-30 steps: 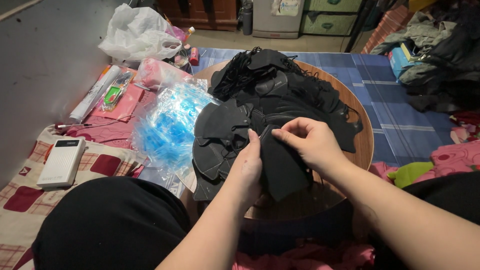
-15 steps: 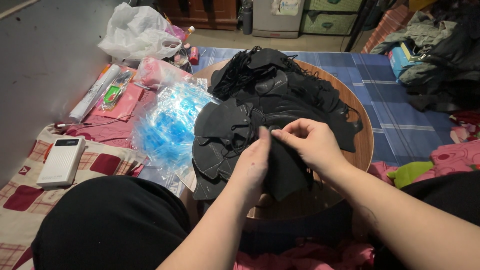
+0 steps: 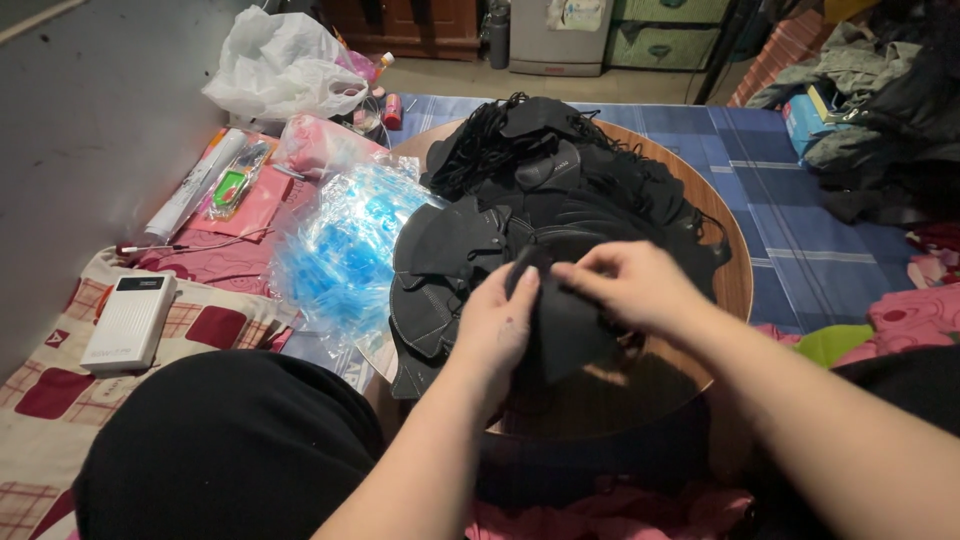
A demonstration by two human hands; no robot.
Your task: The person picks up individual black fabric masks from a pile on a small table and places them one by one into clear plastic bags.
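Left hand (image 3: 500,325): clamped on black mask (image 3: 560,325), near edge of round counter (image 3: 735,285).
Right hand (image 3: 630,285): pinching mask's top edge.
Mask pile (image 3: 560,190): heaped far behind hands.
Blue bag (image 3: 340,255): left of pile.

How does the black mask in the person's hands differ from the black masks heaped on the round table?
The held black mask is gripped by the left hand and right hand, lifted at the near edge; the pile of black masks lies loose on the round wooden table. The held one is single; the pile is many, overlapping, ear loops tangled. Both are black and alike in shape.
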